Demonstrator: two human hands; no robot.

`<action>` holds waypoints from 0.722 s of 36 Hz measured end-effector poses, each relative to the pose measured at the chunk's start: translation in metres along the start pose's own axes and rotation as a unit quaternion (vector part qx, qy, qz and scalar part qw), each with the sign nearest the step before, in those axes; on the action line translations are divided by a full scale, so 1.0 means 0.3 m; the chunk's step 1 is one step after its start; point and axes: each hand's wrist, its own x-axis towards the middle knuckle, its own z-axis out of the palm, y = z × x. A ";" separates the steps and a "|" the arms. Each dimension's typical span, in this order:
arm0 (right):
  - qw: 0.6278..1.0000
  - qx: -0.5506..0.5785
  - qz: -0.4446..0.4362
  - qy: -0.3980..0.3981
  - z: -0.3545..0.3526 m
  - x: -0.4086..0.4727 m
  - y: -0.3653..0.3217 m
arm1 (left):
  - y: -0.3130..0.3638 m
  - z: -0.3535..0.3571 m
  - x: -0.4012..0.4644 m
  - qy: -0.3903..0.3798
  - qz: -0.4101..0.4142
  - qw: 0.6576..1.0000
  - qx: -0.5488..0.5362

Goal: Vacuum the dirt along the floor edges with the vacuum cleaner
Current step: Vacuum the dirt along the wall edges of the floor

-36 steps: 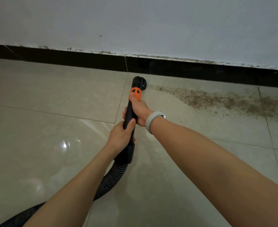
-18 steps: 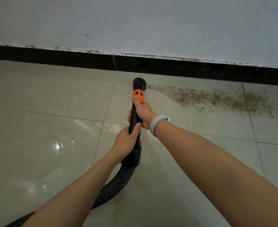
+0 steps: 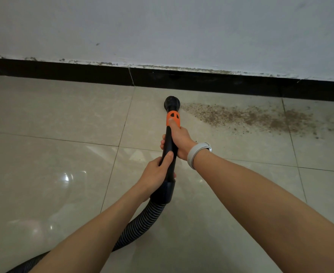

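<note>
A black vacuum wand (image 3: 169,166) with an orange collar (image 3: 173,117) points away from me at the floor. Its round black nozzle (image 3: 171,103) sits on the tile at the left end of a brown dirt streak (image 3: 248,117) that runs to the right along the wall. My right hand (image 3: 179,140) grips the wand just behind the collar, thumb lying on the orange part. My left hand (image 3: 155,174) grips the wand lower down, near the cuff where the ribbed hose (image 3: 136,227) joins.
A black skirting board (image 3: 63,72) runs under a white wall (image 3: 162,26) across the top. Glossy beige floor tiles (image 3: 44,174) spread left and toward me. The hose trails off the bottom left. A pale band sits on my right wrist (image 3: 196,154).
The nozzle stays at the dirt streak's left end. The camera view has shifted slightly, and the wand and both hands sit a little more to the right along the wall than a second ago.
</note>
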 end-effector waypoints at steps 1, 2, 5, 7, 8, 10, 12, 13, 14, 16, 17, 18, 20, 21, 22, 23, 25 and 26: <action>1.000 0.004 0.003 0.009 -0.001 -0.003 0.000 | 0.002 0.004 -0.001 -0.004 -0.001 1.000 0.004; 1.000 0.006 0.004 0.020 -0.001 -0.007 0.001 | 0.004 0.008 -0.003 -0.008 -0.005 1.000 0.007; 0.998 0.003 -0.009 0.056 -0.003 -0.010 0.005 | 0.008 0.025 -0.007 -0.020 -0.015 1.000 0.004; 0.996 -0.003 -0.023 0.082 -0.011 -0.008 0.007 | 0.009 0.037 -0.008 -0.027 -0.021 0.999 0.003; 0.995 -0.006 -0.028 0.094 -0.017 -0.008 0.007 | 0.010 0.042 -0.008 -0.029 -0.023 0.999 0.004; 0.993 -0.006 -0.034 0.112 -0.034 -0.008 0.004 | 0.013 0.054 -0.007 -0.031 -0.020 0.999 0.005; 0.992 -0.006 -0.037 0.123 -0.053 -0.010 -0.005 | 0.022 0.068 -0.004 -0.033 -0.019 0.999 0.004; 0.991 -0.007 -0.037 0.126 -0.063 -0.010 -0.009 | 0.027 0.078 -0.003 -0.035 -0.019 0.999 0.004; 0.991 -0.009 -0.038 0.129 -0.074 -0.012 -0.012 | 0.032 0.088 -0.002 -0.038 -0.018 0.999 0.003; 0.990 -0.010 -0.041 0.135 -0.097 -0.013 -0.017 | 0.041 0.111 -0.002 -0.046 -0.017 0.999 0.002; 0.989 -0.012 -0.043 0.139 -0.109 -0.014 -0.019 | 0.044 0.122 -0.001 -0.050 -0.016 0.999 0.002; 0.988 -0.013 -0.044 0.144 -0.121 -0.017 -0.021 | 0.046 0.133 0.000 -0.053 -0.015 0.998 0.003; 0.987 -0.010 -0.043 0.153 -0.147 -0.022 -0.026 | 0.050 0.153 0.001 -0.058 -0.010 0.998 0.008; 0.987 -0.007 -0.041 0.157 -0.160 -0.025 -0.030 | 0.054 0.163 0.003 -0.061 -0.007 0.998 0.011; 0.986 -0.005 -0.040 0.161 -0.174 -0.027 -0.034 | 0.058 0.173 0.003 -0.064 -0.005 0.998 0.013; 0.986 -0.004 -0.038 0.163 -0.187 -0.031 -0.038 | 0.062 0.182 0.003 -0.068 -0.004 0.998 0.016; 0.985 -0.002 -0.036 0.169 -0.211 -0.038 -0.045 | 0.070 0.203 0.001 -0.074 -0.003 0.997 0.021; 0.984 -0.002 -0.036 0.172 -0.222 -0.042 -0.047 | 0.073 0.214 0.000 -0.077 -0.003 0.997 0.024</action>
